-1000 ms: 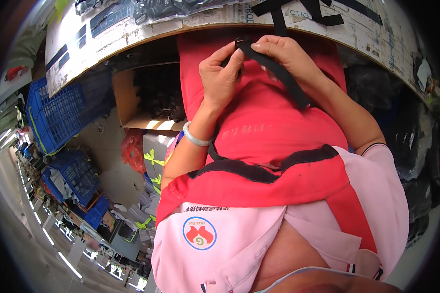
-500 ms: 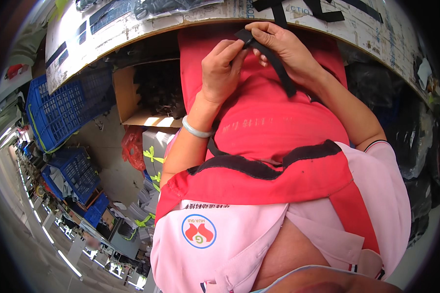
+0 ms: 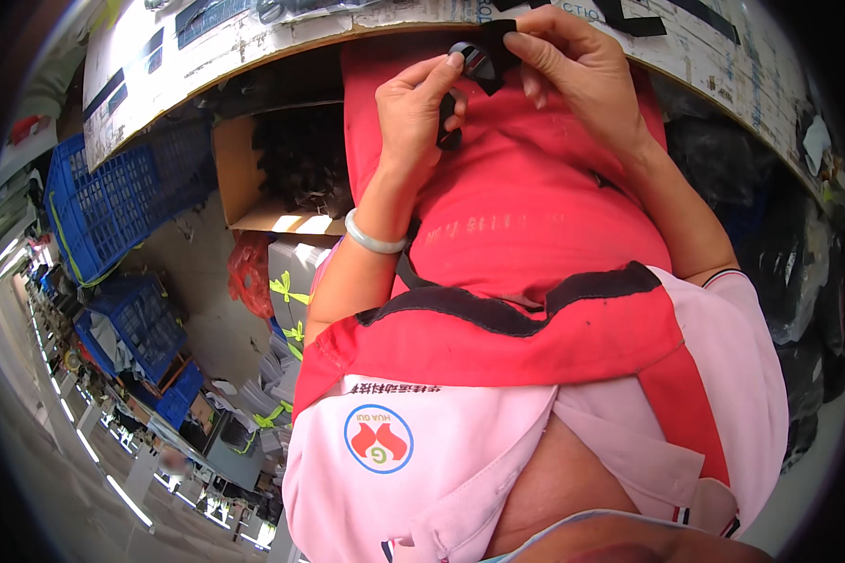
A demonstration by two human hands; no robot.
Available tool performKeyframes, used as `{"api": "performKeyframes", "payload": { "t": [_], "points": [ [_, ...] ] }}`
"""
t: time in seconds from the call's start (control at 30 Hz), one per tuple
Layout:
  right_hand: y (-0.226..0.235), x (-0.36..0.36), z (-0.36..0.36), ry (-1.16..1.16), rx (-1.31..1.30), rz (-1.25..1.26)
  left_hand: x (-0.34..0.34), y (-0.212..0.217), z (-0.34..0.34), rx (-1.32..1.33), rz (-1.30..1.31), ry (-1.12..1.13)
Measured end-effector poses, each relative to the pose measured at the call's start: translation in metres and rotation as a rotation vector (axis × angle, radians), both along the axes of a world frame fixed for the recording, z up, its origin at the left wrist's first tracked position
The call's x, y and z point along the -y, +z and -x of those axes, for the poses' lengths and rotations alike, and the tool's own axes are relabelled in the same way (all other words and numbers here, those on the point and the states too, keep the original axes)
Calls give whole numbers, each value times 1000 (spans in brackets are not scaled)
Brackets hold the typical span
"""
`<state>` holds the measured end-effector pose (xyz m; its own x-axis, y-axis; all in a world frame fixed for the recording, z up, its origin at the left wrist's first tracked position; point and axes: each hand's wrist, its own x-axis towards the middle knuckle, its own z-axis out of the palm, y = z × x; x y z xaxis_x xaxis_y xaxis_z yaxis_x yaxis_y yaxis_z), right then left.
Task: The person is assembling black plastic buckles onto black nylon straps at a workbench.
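Note:
Over the red apron (image 3: 535, 244) on my lap, my left hand (image 3: 413, 108) is closed, with thumb and forefinger pinching a black strap (image 3: 450, 131) by a dark, shiny buckle-like piece (image 3: 477, 64). A tail of the strap hangs by its curled lower fingers. My right hand (image 3: 582, 75) is raised to the table edge, its thumb and forefinger pinched on the other black end (image 3: 499, 39). Its remaining fingers curl loosely. How the strap runs through the dark piece is too small to make out.
A worn table edge (image 3: 347, 42) crosses the top, with black straps (image 3: 634, 21) on it. Below it stands an open cardboard box (image 3: 239, 174) of dark pieces. Blue crates (image 3: 94, 216) and a red bag (image 3: 250, 272) are at left, black plastic bags (image 3: 779, 272) at right.
My right hand has moved up toward the table edge. The strap tail that hung below it now shows by my left hand's fingers, and the shiny dark piece has come into sight.

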<state>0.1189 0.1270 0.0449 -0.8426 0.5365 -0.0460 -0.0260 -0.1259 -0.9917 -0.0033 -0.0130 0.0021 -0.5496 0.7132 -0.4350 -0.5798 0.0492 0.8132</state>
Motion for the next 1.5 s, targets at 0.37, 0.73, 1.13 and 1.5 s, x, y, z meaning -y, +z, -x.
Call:
{"api": "performKeyframes", "payload": {
  "t": [0.37,0.73,1.13,1.5],
  "points": [
    [-24,6,-4,105,329,189,3,-7,-11,-580,-72,32],
    [-19,-12,-13,390,258,167,24,12,-12,-958,-268,-124],
    [-24,-1,-3,143,132,194,32,22,-11,-1011,-263,-142],
    [-21,-11,0,128,67,-659,212,-6,106,74,-257,380]
  ]
}}
